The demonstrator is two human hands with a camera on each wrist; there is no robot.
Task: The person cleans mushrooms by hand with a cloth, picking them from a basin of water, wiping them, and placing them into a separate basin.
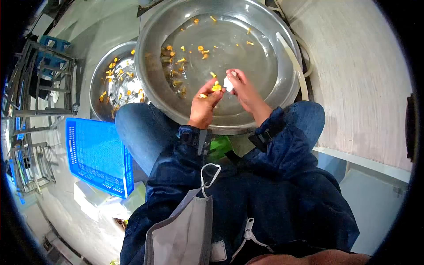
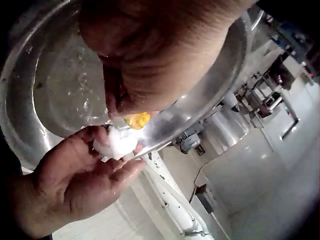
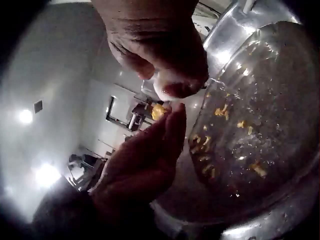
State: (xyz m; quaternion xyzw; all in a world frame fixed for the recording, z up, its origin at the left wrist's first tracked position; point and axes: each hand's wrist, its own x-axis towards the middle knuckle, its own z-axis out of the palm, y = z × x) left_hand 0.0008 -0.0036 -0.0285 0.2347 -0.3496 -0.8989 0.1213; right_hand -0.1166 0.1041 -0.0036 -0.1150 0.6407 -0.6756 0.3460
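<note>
My left hand [image 1: 203, 109] pinches a small yellow mushroom [image 1: 216, 87] over the near side of a large metal basin [image 1: 155, 90]. Another pale yellow piece shows at its fingers. Close beside it, my right hand [image 1: 248, 95] grips a crumpled white wad [image 2: 116, 142], which looks like soft cloth or paper. In the left wrist view the wad lies right by the mushroom's yellow cap. Small yellow mushrooms [image 1: 180, 60] float in the basin's water, mostly toward its left side. The right wrist view shows the fingertips of both hands almost meeting.
A smaller metal bowl [image 1: 98, 79] with more yellow mushrooms stands left of the basin. Nearer on the left is a blue plastic basket [image 1: 95, 152]. A pale hose [image 1: 293, 62] hangs over the basin's right rim, beside a light panel [image 1: 353, 79]. Metal racks [image 1: 44, 84] stand far left.
</note>
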